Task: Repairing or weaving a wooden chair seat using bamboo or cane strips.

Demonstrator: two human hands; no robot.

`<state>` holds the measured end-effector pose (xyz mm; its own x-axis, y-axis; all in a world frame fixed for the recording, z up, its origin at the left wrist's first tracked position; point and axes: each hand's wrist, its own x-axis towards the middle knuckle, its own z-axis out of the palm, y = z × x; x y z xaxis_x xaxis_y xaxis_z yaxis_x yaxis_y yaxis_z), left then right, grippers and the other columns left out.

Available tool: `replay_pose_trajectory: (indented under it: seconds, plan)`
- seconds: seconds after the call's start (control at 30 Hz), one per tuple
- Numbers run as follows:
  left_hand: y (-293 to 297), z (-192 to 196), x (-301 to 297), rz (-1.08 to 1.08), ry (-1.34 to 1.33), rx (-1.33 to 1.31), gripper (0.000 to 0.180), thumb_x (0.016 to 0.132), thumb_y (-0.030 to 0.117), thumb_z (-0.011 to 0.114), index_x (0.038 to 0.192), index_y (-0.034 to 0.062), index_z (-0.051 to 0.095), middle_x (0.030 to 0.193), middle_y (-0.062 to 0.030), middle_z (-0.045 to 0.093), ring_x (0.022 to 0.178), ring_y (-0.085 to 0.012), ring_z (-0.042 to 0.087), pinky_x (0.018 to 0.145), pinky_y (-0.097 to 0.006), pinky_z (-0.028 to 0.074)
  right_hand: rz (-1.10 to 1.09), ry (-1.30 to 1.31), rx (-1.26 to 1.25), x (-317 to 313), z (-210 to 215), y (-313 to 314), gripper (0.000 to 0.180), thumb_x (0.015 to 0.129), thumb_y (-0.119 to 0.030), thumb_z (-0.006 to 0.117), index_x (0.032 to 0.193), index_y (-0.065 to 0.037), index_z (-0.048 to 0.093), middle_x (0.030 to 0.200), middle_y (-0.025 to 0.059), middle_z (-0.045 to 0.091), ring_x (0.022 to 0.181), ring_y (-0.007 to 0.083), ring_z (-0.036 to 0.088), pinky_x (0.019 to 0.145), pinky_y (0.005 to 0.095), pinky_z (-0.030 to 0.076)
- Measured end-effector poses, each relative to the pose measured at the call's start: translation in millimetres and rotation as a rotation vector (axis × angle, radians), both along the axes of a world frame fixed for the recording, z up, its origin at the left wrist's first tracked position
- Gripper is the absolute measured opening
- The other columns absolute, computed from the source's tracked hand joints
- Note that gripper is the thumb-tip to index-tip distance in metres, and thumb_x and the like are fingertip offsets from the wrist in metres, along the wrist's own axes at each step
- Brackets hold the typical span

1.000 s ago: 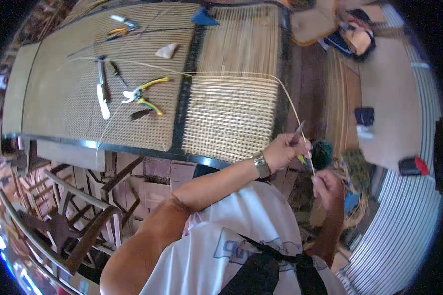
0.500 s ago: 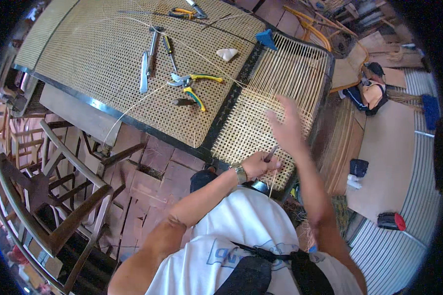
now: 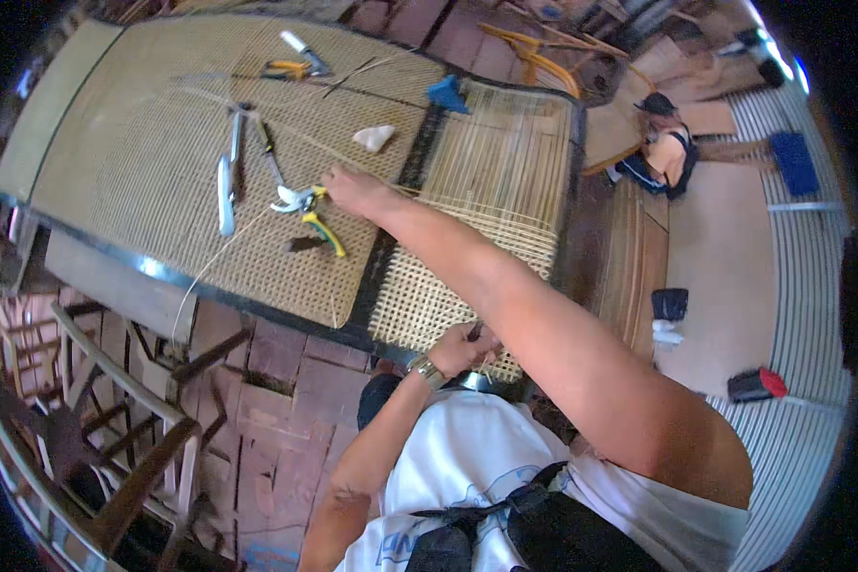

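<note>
My right hand (image 3: 355,194) reaches across to the left, its fingers curled over one yellow handle of the pruning shears (image 3: 298,202). Their blades lie open on the woven cane panel (image 3: 153,162). Low at the near edge, my left hand (image 3: 456,351), with a watch on its wrist, is closed around a small dark-handled tool (image 3: 475,331); its tip is hidden. Under my right forearm is a narrower cane section (image 3: 419,296), woven in its near part, with loose parallel strands (image 3: 496,143) at its far part.
On the panel lie a hammer (image 3: 235,143), a knife (image 3: 226,195), a screwdriver (image 3: 270,153), pliers (image 3: 286,70), a white lump (image 3: 374,138) and a blue piece (image 3: 446,94). Wooden chair frames (image 3: 124,372) stand at left. Another person (image 3: 665,148) sits at far right.
My right hand has swung left from above the narrow cane section to the shears' handle. My left hand keeps its hold on the dark-handled tool. The whole view has shifted.
</note>
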<state>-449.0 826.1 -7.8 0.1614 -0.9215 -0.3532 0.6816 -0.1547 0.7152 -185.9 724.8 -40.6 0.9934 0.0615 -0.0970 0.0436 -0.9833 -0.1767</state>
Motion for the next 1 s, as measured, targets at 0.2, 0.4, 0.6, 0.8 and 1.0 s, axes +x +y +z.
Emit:
replay_pose_trajectory:
  seconds: [0.2, 0.4, 0.6, 0.8, 1.0]
  plan:
    - [-15.6, 19.1, -5.1, -0.124, 0.070, 0.174, 0.020, 0.094, 0.022, 0.063, 0.097, 0.0025, 0.064, 0.076, -0.0032, 0.066, 0.051, -0.0058, 0.049, 0.045, -0.021, 0.036, 0.190, 0.357, -0.049, -14.7, 111.6, -52.1, 0.019, 0.077, -0.017, 0.068, 0.090, -0.003, 0.070, 0.092, 0.0173, 0.070, 0.083, 0.0323, 0.067, 0.069, 0.0436, 0.055]
    - [-56.5, 53.5, -38.2, -0.086, -0.014, 0.198, 0.019, 0.094, 0.027, 0.064, 0.094, 0.0078, 0.063, 0.073, -0.0027, 0.066, 0.048, -0.0056, 0.048, 0.042, -0.021, 0.034, -0.039, 0.156, 0.058, -160.6, 233.7, -162.1, 0.036, 0.087, -0.037, 0.067, 0.097, -0.003, 0.069, 0.089, 0.0180, 0.069, 0.082, 0.0318, 0.065, 0.071, 0.0424, 0.052]
    - [-118.3, 90.4, -83.2, -0.137, -0.076, 0.143, 0.021, 0.095, 0.029, 0.063, 0.094, 0.0080, 0.064, 0.081, -0.0039, 0.069, 0.052, -0.0058, 0.052, 0.036, -0.023, 0.029, -0.687, -0.327, 0.716, -458.9, 276.0, -247.4, 0.046, 0.086, -0.042, 0.071, 0.103, -0.001, 0.062, 0.089, 0.0019, 0.056, 0.089, 0.0133, 0.053, 0.075, 0.0318, 0.045]
    - [-192.3, 74.9, -140.9, -0.334, 0.117, 0.066, 0.025, 0.094, 0.033, 0.063, 0.096, 0.0082, 0.064, 0.071, 0.0010, 0.059, 0.056, -0.0068, 0.048, 0.044, -0.022, 0.034, -1.148, -1.033, 1.303, -699.5, 252.7, -151.7, 0.042, 0.079, -0.012, 0.072, 0.118, 0.000, 0.062, 0.108, 0.0070, 0.066, 0.098, 0.0172, 0.060, 0.095, 0.0314, 0.043]
    - [-216.3, 43.1, -201.0, -0.363, 0.171, 0.150, 0.024, 0.093, 0.033, 0.066, 0.096, 0.0093, 0.063, 0.080, 0.0022, 0.062, 0.059, -0.0053, 0.048, 0.045, -0.021, 0.032, -1.517, -0.908, 1.049, -773.0, 195.8, -43.9, 0.059, 0.082, -0.020, 0.070, 0.134, -0.001, 0.048, 0.113, 0.0092, 0.061, 0.109, 0.0219, 0.056, 0.101, 0.0325, 0.039]
